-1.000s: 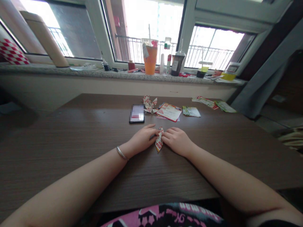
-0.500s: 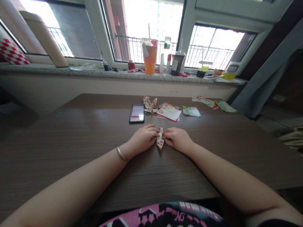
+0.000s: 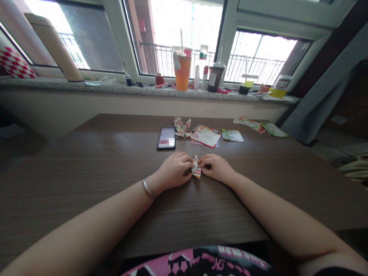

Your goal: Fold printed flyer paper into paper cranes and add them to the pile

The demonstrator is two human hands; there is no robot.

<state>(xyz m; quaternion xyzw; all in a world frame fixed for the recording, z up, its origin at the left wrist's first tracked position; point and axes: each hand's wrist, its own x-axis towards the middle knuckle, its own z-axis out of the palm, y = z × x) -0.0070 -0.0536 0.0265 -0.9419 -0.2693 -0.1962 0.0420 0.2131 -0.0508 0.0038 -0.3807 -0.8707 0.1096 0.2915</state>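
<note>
Between my hands is a small piece of folded paper (image 3: 196, 172), white with red and orange print, its lower tip pointing toward me. My left hand (image 3: 177, 168), below a silver bangle (image 3: 147, 188), pinches its left side with closed fingers. On the other side, my right hand (image 3: 215, 166) grips the right edge between thumb and fingers. Fingertips cover the paper's middle. Beyond my hands lie several folded paper pieces (image 3: 182, 127) with the same red-striped print, beside a phone (image 3: 166, 138).
Right of the folded pieces are printed sheets (image 3: 206, 136) and a stack of cards (image 3: 232, 135). More leaflets (image 3: 274, 129) lie at the table's far right. On the windowsill stand an orange drink cup (image 3: 183, 71), a dark cup (image 3: 215, 78) and a tall beige cylinder (image 3: 54, 48).
The folded paper has shifted slightly, its lower tip now further right and its shape more creased. My left fingers have curled closer around it; my right hand has turned a little.
</note>
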